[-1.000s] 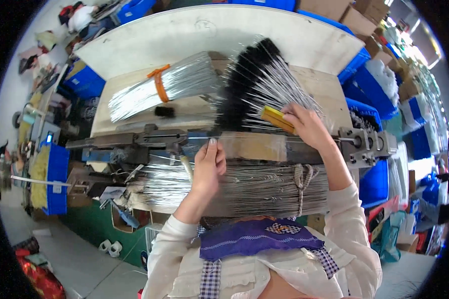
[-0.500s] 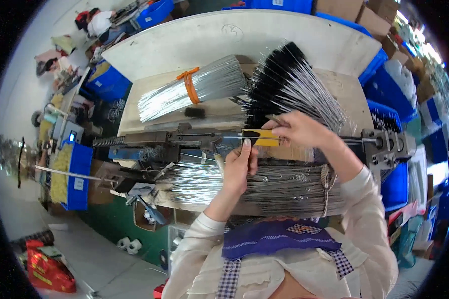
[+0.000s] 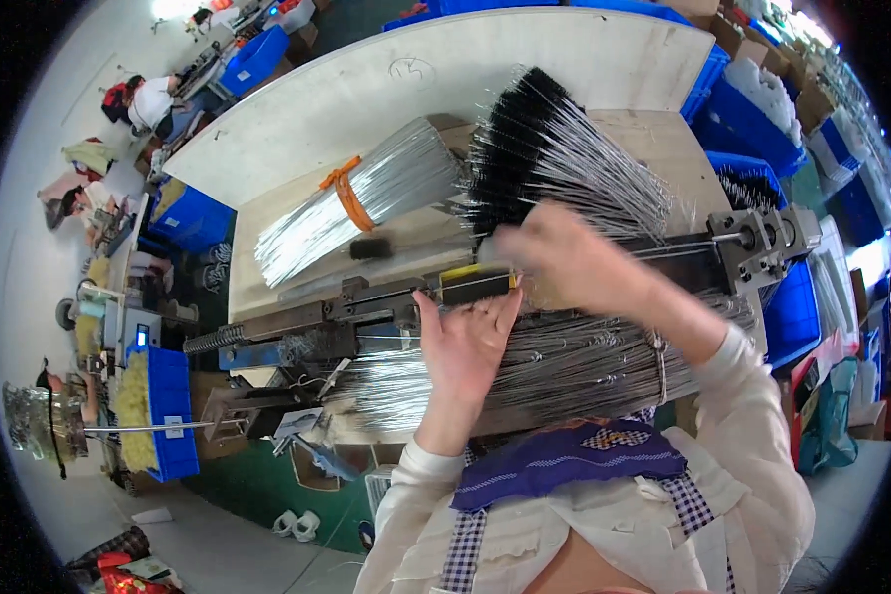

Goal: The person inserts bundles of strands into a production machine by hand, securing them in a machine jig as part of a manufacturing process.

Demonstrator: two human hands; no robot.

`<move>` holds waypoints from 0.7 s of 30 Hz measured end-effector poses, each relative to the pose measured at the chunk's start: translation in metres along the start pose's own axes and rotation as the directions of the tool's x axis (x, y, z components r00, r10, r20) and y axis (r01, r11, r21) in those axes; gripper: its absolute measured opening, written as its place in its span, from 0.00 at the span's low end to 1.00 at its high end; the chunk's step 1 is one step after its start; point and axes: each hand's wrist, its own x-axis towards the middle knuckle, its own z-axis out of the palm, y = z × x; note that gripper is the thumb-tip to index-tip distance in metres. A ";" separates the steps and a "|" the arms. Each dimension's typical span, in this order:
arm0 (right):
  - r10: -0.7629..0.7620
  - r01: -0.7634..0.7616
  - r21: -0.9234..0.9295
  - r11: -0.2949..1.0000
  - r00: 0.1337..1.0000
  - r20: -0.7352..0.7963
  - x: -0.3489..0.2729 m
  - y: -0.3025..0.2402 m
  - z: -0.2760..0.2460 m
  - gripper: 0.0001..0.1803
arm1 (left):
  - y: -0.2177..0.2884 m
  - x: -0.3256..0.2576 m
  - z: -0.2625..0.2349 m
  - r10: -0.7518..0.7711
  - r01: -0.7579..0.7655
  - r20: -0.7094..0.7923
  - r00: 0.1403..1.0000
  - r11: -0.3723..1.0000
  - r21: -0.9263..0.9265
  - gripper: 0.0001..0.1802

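My left hand is palm up at the bench's metal fixture, thumb and fingers spread. Its fingertips lie along the near edge of a yellow block with a strip of black bristles on it. Over the block's right end is my right hand, its fingers smeared by motion; whether they hold anything is unclear. Just beyond stands a fanned bundle of black-bristled wire brushes. Beneath and in front of my hands lies a bundle of bare twisted wires, tied at its right end.
A wire bundle with an orange tie lies at the back left, near a small dark brush. A white board backs the bench. A metal clamp unit stands right; blue bins flank the bench. People work far left.
My left hand has turned from a thumb press on the block to spread fingers below it. My right hand has shifted left and blurs. The view has tilted.
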 end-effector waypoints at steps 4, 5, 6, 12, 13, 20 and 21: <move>-0.045 0.041 -0.046 0.998 0.996 -0.076 0.016 -0.041 0.031 0.15 | -0.003 -0.002 -0.003 0.026 -0.026 0.014 1.000 0.999 -0.027 0.48; 0.003 -0.007 -0.030 1.000 0.992 -0.127 0.020 -0.029 0.030 0.10 | -0.003 -0.003 -0.004 0.025 -0.025 0.012 1.000 0.999 -0.046 0.48; 0.022 -0.015 0.045 0.999 0.989 -0.143 0.026 -0.019 0.025 0.09 | 0.000 -0.005 -0.010 0.032 -0.028 0.082 0.996 0.998 -0.050 0.49; 0.007 -0.011 0.177 0.984 1.000 0.019 0.020 0.004 0.011 0.06 | -0.002 -0.003 0.003 0.085 -0.084 -0.034 0.996 0.996 0.027 0.48; 0.014 -0.017 0.181 0.983 1.000 0.020 0.021 0.004 0.011 0.06 | -0.003 -0.003 0.004 0.082 -0.081 -0.021 0.996 0.994 0.076 0.47; -0.081 0.082 0.043 0.996 0.996 -0.023 0.020 0.003 0.013 0.10 | -0.006 0.002 0.004 0.063 -0.061 -0.008 0.998 0.990 0.129 0.44; -0.092 0.093 0.030 0.995 0.995 -0.038 0.020 0.005 0.014 0.10 | -0.007 0.003 0.005 0.059 -0.058 -0.006 0.998 0.990 0.132 0.44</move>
